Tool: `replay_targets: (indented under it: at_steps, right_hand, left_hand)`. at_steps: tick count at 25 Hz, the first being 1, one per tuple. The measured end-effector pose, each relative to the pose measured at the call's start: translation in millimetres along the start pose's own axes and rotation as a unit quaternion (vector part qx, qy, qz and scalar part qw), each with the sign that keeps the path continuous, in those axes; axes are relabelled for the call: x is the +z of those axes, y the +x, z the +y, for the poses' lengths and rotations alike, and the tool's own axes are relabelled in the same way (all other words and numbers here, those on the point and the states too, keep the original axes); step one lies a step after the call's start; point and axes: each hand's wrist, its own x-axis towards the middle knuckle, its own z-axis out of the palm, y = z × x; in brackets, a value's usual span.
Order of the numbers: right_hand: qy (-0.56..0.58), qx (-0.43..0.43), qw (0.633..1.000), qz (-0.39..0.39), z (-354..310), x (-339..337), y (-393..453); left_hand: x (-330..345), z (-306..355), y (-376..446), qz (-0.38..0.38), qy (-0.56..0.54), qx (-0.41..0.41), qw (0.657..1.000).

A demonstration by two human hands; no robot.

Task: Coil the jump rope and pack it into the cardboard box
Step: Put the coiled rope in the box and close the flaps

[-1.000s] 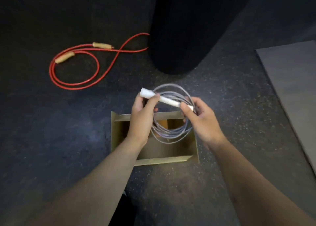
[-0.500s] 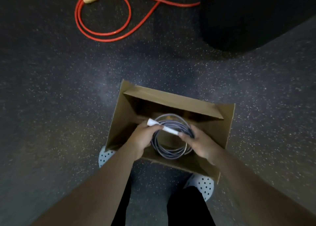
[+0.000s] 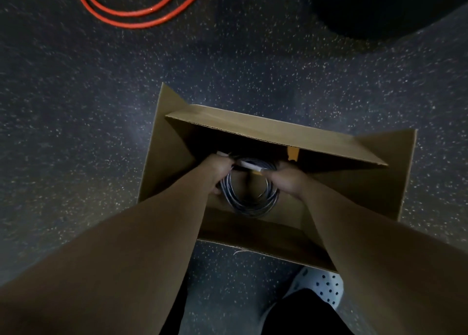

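Gripping coiled jump rope [image 3: 249,203] inside open cardboard box [image 3: 354,195]: left hand [image 3: 217,171] and right hand [image 3: 285,177] closed on coil sides; white handle [image 3: 252,167] lay across top.

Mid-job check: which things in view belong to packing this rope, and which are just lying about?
In the job:
- grey coiled jump rope, with white handle
- cardboard box, open
- left hand and right hand, both gripping the coil inside the box

Lying about:
- red jump rope on the floor beyond the box
- large dark object, top right; cannot tell what it is
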Motion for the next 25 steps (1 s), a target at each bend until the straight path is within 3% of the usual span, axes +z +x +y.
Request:
replay_targets:
  at_steps: [3, 5, 8, 11, 13, 17, 20, 22, 25]
  right_hand:
    - [-0.048, -0.006, 0.998, 0.037, -14.7, -11.5, -39.5]
    - [-0.049, -0.064, 0.993, 0.09, -23.8, -31.7, -80.0]
    - [-0.048, -0.184, 0.965, 0.179, -31.3, -69.0, -141.6]
    - [-0.085, -0.21, 0.952, 0.205, -43.3, -93.3, -159.8]
    - [-0.12, -0.201, 0.951, 0.203, -56.1, -100.5, -152.5]
    - [-0.22, -0.169, 0.938, 0.206, -75.7, -100.9, -117.0]
    - [-0.252, -0.144, 0.936, 0.201, -77.0, -97.4, -93.6]
    - [-0.278, -0.141, 0.93, 0.193, -73.5, -95.3, -89.9]
    - [-0.288, -0.157, 0.927, 0.18, -65.3, -94.9, -97.1]
  left_hand:
    - [-14.0, -0.8, -23.9, 0.035, 0.066, 0.037, 0.997]
    - [-27.5, 0.5, -55.8, 0.069, 0.145, 0.124, 0.979]
    - [-45.9, -1.2, -118.2, 0.171, 0.239, 0.277, 0.915]
    - [-59.9, -9.7, -161.5, 0.295, 0.279, 0.364, 0.838]
    - [-59.4, -20.5, -161.2, 0.291, 0.367, 0.357, 0.808]
    - [-38.8, -59.9, -145.3, 0.198, 0.542, 0.3, 0.76]
    - [-34.4, -90.2, -147.4, 0.227, 0.593, 0.283, 0.719]
    - [-35.4, -101.4, -152.1, 0.27, 0.569, 0.27, 0.729]
    - [-32.4, -101.9, -157.8, 0.285, 0.509, 0.226, 0.78]
